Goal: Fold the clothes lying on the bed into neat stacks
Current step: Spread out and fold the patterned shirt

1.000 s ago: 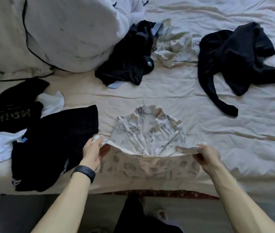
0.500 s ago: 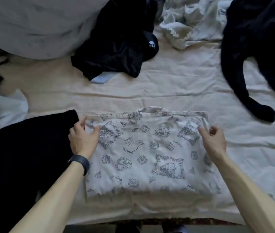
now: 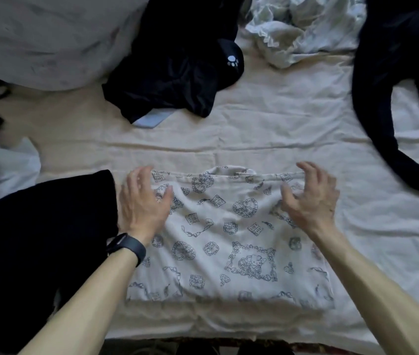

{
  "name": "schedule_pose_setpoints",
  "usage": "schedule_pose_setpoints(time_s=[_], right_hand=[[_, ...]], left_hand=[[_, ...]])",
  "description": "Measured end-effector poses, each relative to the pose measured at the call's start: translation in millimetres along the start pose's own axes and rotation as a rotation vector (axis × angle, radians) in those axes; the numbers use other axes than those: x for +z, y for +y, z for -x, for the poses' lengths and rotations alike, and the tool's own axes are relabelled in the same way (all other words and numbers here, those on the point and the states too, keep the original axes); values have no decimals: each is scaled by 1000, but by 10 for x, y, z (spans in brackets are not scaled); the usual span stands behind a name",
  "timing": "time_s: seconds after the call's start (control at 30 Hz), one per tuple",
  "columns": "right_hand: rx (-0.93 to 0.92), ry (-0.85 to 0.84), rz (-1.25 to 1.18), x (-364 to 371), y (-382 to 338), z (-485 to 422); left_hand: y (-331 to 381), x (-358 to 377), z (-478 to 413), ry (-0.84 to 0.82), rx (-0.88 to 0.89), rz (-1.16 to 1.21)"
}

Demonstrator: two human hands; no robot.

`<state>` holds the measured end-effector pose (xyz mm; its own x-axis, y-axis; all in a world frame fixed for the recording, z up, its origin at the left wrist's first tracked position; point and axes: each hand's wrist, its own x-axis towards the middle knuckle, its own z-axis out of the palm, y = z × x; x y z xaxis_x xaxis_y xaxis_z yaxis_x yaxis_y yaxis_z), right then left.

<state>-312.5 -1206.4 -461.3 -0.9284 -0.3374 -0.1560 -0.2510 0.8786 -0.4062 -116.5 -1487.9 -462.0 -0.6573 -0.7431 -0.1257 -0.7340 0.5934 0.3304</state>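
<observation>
left hand [image 3: 143, 201] and right hand [image 3: 311, 198] are spread over the one folded printed garment [image 3: 229, 239], fingers loosely bent, gripping nothing. it lies flat at the bed [image 3: 254, 124] edge. three dark clothes surround it: black pile [image 3: 37, 239], paw-print garment [image 3: 177, 60], long-sleeved top [image 3: 395, 85]. one pale crumpled garment [image 3: 293, 34] lies beyond.

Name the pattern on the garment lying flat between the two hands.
The printed garment is cream with dark line-drawn hearts, books and frames; head view.

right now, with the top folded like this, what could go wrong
The top lies close to the near edge of the bed, so another fold could drag it off. The black garment lies right beside it by the left hand and might get caught in. Its far edge bunches at the middle, so folds may turn out crooked.
</observation>
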Motion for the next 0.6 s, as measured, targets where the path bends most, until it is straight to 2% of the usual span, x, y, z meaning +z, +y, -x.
schedule_pose_setpoints(time_s=[0.07, 0.13, 0.27, 0.37, 0.5, 0.53, 0.6], right_hand=[[-234, -219, 79, 75, -210, -73], [-320, -415, 131, 198, -327, -206], [-347, -473, 158, 346, -354, -464], [-359, -552, 129, 310, -257, -577], [-351, -552, 194, 282, -193, -626], [-337, -490, 194, 294, -176, -590], [-303, -267, 205, 300, -129, -460]], left_hand=[[235, 140, -64, -133, 258, -64], [388, 282, -186, -242, 372, -123], [455, 426, -426, -277, 414, -102], [446, 344, -568, -399, 361, -69], [415, 331, -666, -398, 339, -232], [391, 346, -632, -347, 338, -231], [314, 330, -459, -145, 357, -211]])
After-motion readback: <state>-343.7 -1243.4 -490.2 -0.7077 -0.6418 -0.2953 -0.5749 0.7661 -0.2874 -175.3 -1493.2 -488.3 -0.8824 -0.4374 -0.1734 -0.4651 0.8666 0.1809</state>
